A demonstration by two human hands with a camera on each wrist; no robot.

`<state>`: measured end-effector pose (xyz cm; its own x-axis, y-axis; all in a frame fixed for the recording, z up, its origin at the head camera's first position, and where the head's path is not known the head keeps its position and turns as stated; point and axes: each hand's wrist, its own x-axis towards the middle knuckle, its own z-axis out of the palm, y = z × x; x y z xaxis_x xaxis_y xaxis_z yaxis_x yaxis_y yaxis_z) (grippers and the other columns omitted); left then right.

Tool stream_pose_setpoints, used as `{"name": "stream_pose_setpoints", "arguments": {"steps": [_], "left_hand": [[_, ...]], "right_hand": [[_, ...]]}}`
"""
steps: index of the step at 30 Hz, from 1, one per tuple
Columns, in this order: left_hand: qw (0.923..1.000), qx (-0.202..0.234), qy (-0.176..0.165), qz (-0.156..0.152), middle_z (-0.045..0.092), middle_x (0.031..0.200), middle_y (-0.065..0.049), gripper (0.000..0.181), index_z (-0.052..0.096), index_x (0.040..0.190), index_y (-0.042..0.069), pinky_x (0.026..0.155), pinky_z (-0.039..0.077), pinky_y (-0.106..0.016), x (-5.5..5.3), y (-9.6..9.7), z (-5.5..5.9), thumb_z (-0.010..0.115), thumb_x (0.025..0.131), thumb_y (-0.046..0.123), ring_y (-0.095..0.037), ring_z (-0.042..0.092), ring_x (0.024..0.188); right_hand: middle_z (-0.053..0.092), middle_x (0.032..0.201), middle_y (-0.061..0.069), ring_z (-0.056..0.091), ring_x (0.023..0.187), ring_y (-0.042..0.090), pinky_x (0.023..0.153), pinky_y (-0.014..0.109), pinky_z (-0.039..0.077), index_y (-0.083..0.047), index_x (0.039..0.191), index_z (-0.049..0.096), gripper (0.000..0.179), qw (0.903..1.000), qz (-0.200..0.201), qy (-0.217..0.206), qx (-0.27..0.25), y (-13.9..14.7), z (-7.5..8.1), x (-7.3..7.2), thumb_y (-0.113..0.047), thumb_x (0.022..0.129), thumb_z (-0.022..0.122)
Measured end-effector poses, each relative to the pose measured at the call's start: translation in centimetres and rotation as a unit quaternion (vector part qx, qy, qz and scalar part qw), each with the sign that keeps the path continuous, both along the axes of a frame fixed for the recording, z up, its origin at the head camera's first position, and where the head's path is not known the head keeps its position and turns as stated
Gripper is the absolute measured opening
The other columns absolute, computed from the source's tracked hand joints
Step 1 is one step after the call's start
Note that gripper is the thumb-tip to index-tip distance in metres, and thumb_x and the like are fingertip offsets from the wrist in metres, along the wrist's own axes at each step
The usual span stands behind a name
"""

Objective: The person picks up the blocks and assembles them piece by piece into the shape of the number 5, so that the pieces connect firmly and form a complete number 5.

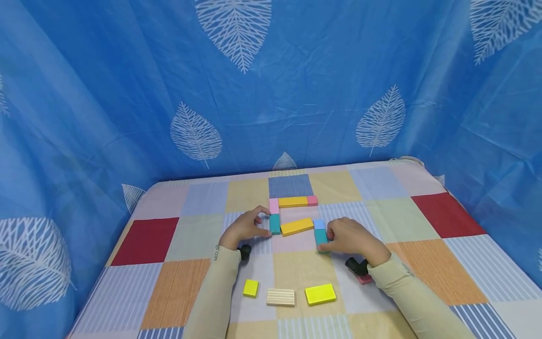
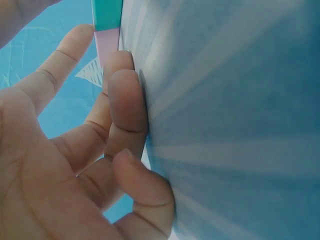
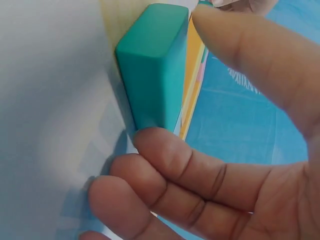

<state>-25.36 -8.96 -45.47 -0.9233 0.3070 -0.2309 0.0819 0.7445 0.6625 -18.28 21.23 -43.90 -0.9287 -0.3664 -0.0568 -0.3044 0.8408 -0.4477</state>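
Observation:
At the left of a block outline, my left hand (image 1: 245, 227) lies with thumb and fingers spread, fingertips beside a teal block (image 1: 274, 224). A pink block (image 1: 274, 205) adjoins that block's far end. My right hand (image 1: 350, 237) holds another teal block (image 1: 321, 239) between thumb and index finger; its end face and side show in the right wrist view, while the other fingers curl loosely beside it. A light blue block (image 1: 319, 224) sits at this block's far end. Between the two sides, an orange-yellow block (image 1: 297, 227) lies slanted.
Another orange-yellow block (image 1: 293, 202) and a red-pink block (image 1: 312, 201) form the far side. Nearer lie a small yellow block (image 1: 251, 288), a ridged wooden block (image 1: 281, 297) and a larger yellow block (image 1: 320, 294). A red block (image 1: 364, 279) is partly hidden under the right wrist.

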Motion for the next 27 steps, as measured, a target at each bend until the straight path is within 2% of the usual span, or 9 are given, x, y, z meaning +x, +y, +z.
{"name": "stream_pose_setpoints", "arguments": {"steps": [5,10,18,27], "left_hand": [[1.0,0.002,-0.002,0.0,0.063,0.116,-0.012,0.056,0.064,0.139,0.019,0.087,0.054,-0.04,0.0,0.0,0.0,0.091,0.089,0.015,-0.029,0.057,0.1],[1.0,0.008,-0.004,0.001,0.063,0.117,-0.013,0.056,0.064,0.139,0.019,0.089,0.054,-0.041,0.0,-0.1,0.2,0.091,0.089,0.015,-0.03,0.057,0.102],[0.9999,0.003,-0.01,0.004,0.064,0.12,-0.013,0.057,0.064,0.14,0.019,0.093,0.055,-0.044,0.0,0.0,0.0,0.09,0.09,0.016,-0.03,0.057,0.104],[1.0,0.002,-0.007,0.004,0.063,0.12,-0.014,0.056,0.064,0.139,0.019,0.094,0.055,-0.045,0.1,0.0,0.2,0.09,0.09,0.015,-0.031,0.057,0.105]], "right_hand": [[0.029,0.059,-0.008,0.033,0.057,0.01,0.058,0.028,0.026,-0.017,0.061,0.047,0.055,0.9999,-0.014,-0.004,0.002,-0.2,0.1,-0.2,-0.036,0.087,0.092],[0.039,0.061,-0.008,0.04,0.06,0.011,0.06,0.028,0.032,-0.015,0.068,0.057,0.042,0.9998,0.003,0.005,-0.016,0.4,0.3,0.1,-0.031,0.09,0.089],[0.055,0.075,-0.01,0.047,0.069,0.006,0.065,0.027,0.043,-0.014,0.085,0.07,0.018,0.9934,0.085,0.005,-0.077,1.9,0.4,0.4,-0.02,0.095,0.084],[0.064,0.094,-0.01,0.056,0.081,0.001,0.076,0.027,0.056,-0.008,0.1,0.077,0.007,0.9697,0.19,-0.024,-0.152,2.1,-0.3,0.9,-0.012,0.097,0.082]]}}
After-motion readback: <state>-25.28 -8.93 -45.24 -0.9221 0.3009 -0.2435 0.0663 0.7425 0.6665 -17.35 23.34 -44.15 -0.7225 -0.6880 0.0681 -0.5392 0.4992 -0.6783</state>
